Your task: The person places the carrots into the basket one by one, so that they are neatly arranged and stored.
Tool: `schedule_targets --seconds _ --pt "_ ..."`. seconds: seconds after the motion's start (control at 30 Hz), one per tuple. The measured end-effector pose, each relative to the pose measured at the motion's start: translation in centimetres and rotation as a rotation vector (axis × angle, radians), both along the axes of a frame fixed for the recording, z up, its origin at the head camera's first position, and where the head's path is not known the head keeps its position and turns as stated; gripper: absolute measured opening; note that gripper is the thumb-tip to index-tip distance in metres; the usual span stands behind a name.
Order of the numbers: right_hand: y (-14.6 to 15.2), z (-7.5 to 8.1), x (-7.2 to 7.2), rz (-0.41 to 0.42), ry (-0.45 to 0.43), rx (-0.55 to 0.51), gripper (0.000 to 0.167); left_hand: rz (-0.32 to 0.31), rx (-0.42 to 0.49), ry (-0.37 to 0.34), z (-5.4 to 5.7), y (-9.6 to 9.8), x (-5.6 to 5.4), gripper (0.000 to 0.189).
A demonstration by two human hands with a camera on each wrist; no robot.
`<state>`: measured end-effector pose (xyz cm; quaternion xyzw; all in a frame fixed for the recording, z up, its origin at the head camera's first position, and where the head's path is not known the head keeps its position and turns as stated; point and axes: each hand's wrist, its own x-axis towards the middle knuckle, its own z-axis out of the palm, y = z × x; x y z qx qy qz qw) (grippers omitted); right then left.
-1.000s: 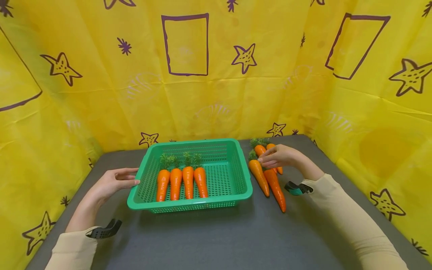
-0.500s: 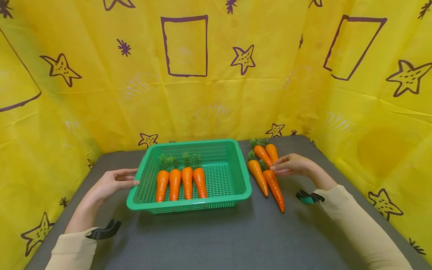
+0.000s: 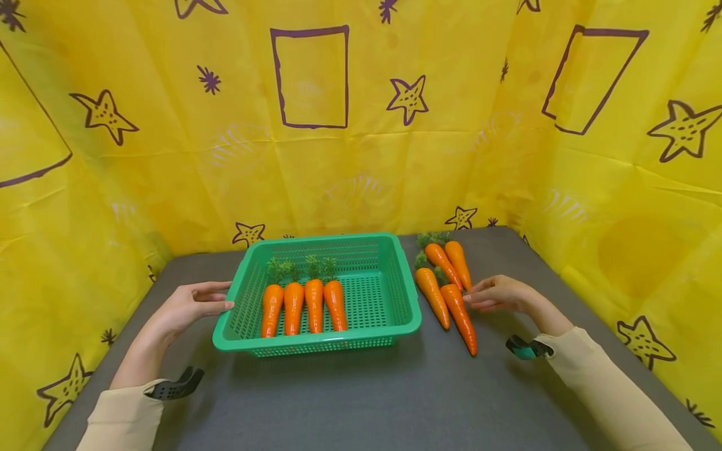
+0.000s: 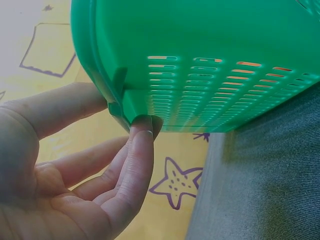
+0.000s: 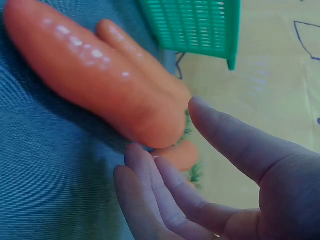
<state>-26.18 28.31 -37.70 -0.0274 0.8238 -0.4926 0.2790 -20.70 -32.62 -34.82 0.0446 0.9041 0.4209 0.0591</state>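
Several glossy orange carrots [image 3: 313, 307] with green tops lie side by side in a green plastic basket [image 3: 316, 345]. At the basket's left side, my left hand [image 3: 180, 308] pinches the rim. The left wrist view shows its fingertips [image 4: 142, 131] against the perforated side wall below the edge. To the right of the basket, my right hand [image 3: 506, 293] is beside a loose carrot [image 3: 459, 319], its fingertips right at the thick end. In the right wrist view, thumb [image 5: 222, 131] and fingers are spread apart, with nothing between them.
Other loose carrots lie close by: one nearest the basket [image 3: 432, 297], and two farther back, the left one [image 3: 442, 263] beside the right one [image 3: 459, 263]. All lie on the dark grey tabletop [image 3: 338, 401]. Yellow patterned cloth [image 3: 361, 163] encloses the back and sides.
My right hand has drawn back from the far carrots, toward me and rightward, to beside the nearer carrot. A far carrot it covered now shows fully. The left hand and basket stay put.
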Motion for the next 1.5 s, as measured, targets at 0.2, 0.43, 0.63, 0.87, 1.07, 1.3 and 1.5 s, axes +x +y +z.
schedule_targets --seconds 0.2,0.43,0.63,0.87,1.07,1.3,1.5 --pt "-0.2 -1.0 0.4 -0.006 -0.014 0.026 0.053 0.003 0.0 0.001 0.0 0.0 0.0 0.067" --pt "-1.1 -2.0 0.8 -0.022 -0.02 0.09 0.053 0.002 0.011 0.001 0.0 0.0 -0.1 0.066" --pt "-1.5 -2.3 0.8 -0.027 -0.005 0.132 0.052 0.0 0.006 0.001 0.0 0.0 -0.1 0.067" --pt "-1.6 -2.3 0.6 -0.018 -0.035 0.143 0.042 0.0 0.009 0.0 0.0 -0.1 -0.1 0.066" --pt "-1.4 -2.2 0.6 -0.024 -0.108 0.047 0.032 -0.005 0.016 -0.004 0.0 0.0 -0.1 0.066" --pt "-1.0 -1.9 0.5 -0.031 -0.119 -0.019 0.023 -0.007 0.024 -0.011 0.0 0.0 0.0 0.066" --pt "-0.9 -0.6 0.3 -0.022 -0.101 -0.045 0.024 -0.011 0.03 -0.009 -0.1 -0.2 0.0 0.065"
